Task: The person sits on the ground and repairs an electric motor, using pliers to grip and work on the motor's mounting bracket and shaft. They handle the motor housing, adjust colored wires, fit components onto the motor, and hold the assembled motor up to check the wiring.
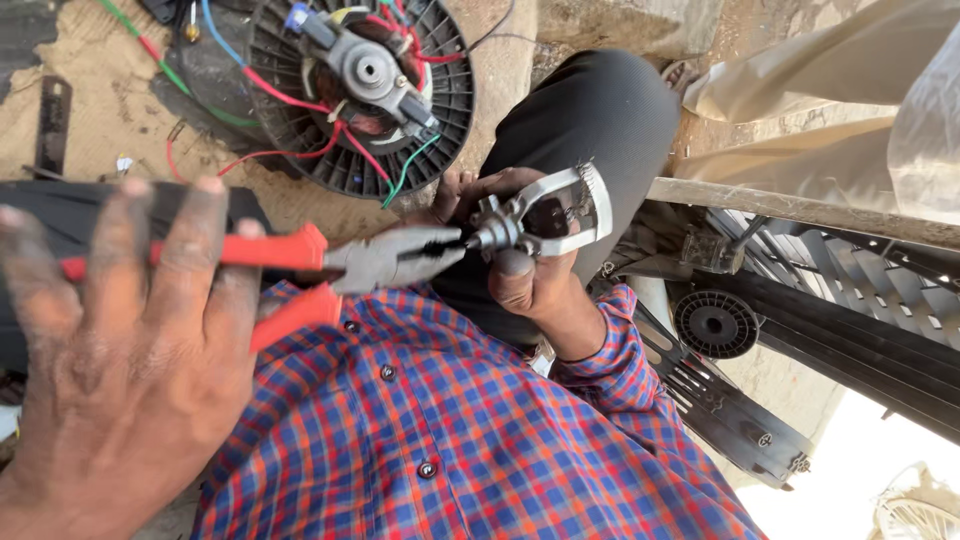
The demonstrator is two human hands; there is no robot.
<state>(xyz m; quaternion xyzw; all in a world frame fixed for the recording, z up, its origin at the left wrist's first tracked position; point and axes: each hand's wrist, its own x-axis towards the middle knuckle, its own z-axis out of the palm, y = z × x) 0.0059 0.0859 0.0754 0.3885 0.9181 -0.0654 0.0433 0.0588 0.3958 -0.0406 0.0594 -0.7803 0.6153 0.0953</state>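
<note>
Surface: sandy ground (110,70), outdoors, sunlit | far: black fan motor housing (300,130) with red, green, blue wires | right: black louvred grille (850,290) | left hand (120,350) clenched on red-handled pliers (330,262) | right hand (525,270) grasping metal bracket (560,210), centre, pliers' tips touching it.

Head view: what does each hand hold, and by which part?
The left hand grips red-handled pliers by the handles. The right hand holds a small metal bracket part around its middle, with the pliers' tip at its end.
</note>
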